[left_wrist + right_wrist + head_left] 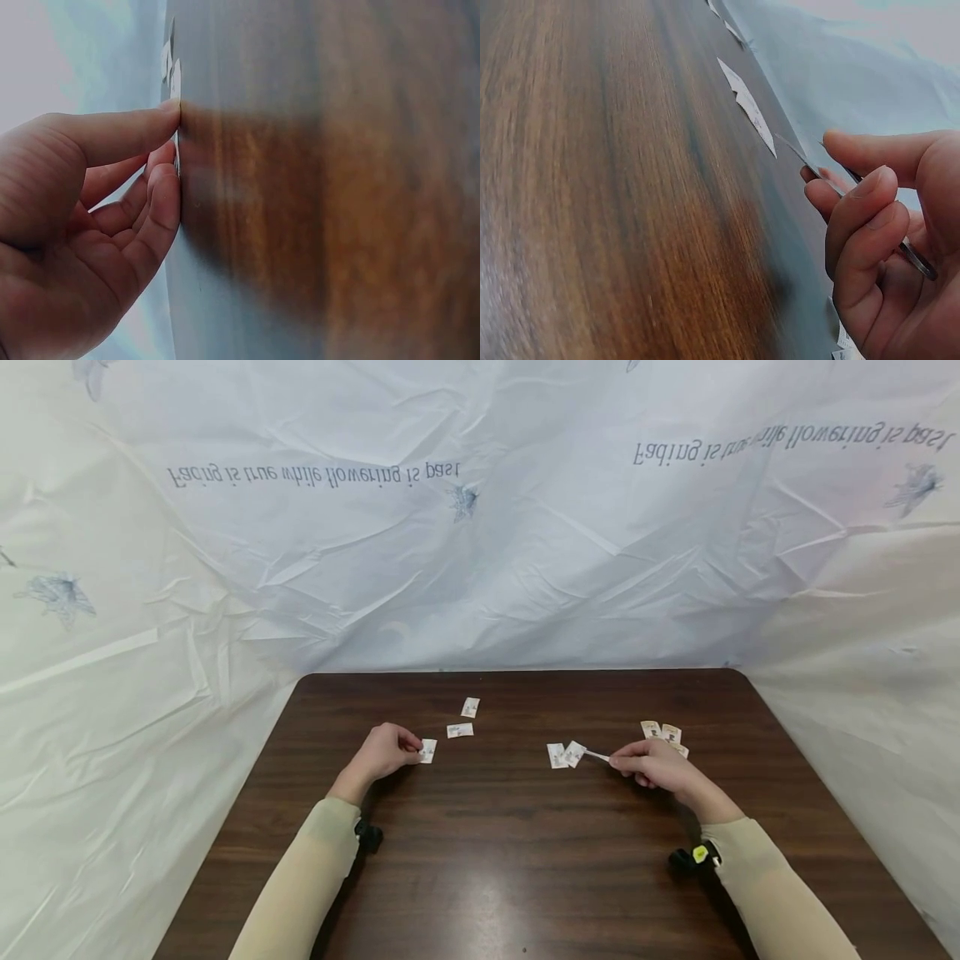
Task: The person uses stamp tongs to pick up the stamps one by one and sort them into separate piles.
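Note:
My left hand (386, 752) is over the left part of the table, pinching the edge of a small white printed card (428, 752). In the left wrist view the thumb and fingers of the left hand (112, 202) meet at the card, low against the wood. Metal tweezers (840, 193) are gripped between the thumb and curled fingers of my right hand (660, 766). Their thin tips point left at two overlapping white cards, a right one (575, 754) and a left one (557, 756). The tips are right by the right card's edge.
Two more white cards, one upper (470, 707) and one lower (461, 730), lie beyond the left hand. Several cards (671, 733) with orange marks lie behind the right hand, partly hidden. White printed sheeting (487, 593) hangs around the dark wooden table (480, 835).

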The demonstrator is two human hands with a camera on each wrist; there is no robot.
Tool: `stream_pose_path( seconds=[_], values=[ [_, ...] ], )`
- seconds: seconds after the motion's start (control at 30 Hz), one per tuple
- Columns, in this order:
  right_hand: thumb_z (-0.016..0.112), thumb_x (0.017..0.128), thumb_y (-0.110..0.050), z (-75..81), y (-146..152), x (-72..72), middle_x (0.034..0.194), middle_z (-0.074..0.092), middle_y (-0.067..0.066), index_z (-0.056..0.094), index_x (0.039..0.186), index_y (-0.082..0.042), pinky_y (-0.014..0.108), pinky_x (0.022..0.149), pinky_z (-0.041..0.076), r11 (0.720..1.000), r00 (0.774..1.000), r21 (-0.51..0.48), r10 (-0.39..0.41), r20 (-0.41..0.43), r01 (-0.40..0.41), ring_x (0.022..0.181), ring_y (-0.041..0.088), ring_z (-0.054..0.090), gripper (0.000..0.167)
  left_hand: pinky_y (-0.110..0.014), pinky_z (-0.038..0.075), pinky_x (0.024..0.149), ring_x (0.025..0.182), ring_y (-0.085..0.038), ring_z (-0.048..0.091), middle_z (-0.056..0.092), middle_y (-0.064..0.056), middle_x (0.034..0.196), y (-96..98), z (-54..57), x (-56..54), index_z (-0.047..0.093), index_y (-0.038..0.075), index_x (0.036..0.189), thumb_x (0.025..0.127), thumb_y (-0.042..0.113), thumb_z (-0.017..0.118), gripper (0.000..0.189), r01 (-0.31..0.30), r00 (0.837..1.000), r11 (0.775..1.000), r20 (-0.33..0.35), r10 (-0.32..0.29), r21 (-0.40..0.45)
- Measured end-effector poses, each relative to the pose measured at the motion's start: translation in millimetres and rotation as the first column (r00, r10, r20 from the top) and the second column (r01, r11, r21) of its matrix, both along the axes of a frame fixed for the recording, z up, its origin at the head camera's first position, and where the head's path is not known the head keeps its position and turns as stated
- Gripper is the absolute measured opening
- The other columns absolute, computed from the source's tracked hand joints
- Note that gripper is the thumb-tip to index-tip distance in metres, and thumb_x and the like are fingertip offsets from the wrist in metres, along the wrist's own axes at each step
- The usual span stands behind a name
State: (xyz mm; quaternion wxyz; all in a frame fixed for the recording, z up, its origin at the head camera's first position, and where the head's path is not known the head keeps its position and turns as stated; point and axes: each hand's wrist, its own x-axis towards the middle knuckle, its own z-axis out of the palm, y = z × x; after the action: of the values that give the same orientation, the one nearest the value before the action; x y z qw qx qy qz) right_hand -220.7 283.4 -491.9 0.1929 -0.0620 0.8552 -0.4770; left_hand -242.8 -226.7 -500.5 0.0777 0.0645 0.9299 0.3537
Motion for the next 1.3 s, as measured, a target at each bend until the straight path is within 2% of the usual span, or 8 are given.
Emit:
stream_pose_path(
  seconds=[0.8,1.3],
  values=[
    [0.074,0.103,-0.036,-1.0,-4.0,-4.5,0.089,0.066,0.007,0.076,0.126,0.000,0.029,0.057,0.046,1.000,1.000,-0.002,-0.012,-0.009,0.012,0.064,0.015,0.054,0.043,-0.038,0.055,0.076,0.078,-0.016,0.064,0.073,0.000,0.088,-1.2,0.1,-2.2,0.083,0.009,0.097,0.092,0.011,0.086,0.006,-0.009,1.000,1.000,0.017,0.009,0.017],
    [0.071,0.105,-0.027,-4.1,-33.9,0.0,0.095,0.069,0.009,0.071,0.130,0.007,0.026,0.057,0.046,0.989,1.000,-0.144,0.021,-0.002,-0.021,0.065,0.012,0.053,0.042,-0.039,0.056,0.078,0.081,-0.016,0.066,0.075,0.002,0.091,-4.0,1.3,-2.6,0.084,0.011,0.097,0.090,0.015,0.088,0.008,-0.033,0.997,0.999,0.067,0.032,0.023]
  ],
)
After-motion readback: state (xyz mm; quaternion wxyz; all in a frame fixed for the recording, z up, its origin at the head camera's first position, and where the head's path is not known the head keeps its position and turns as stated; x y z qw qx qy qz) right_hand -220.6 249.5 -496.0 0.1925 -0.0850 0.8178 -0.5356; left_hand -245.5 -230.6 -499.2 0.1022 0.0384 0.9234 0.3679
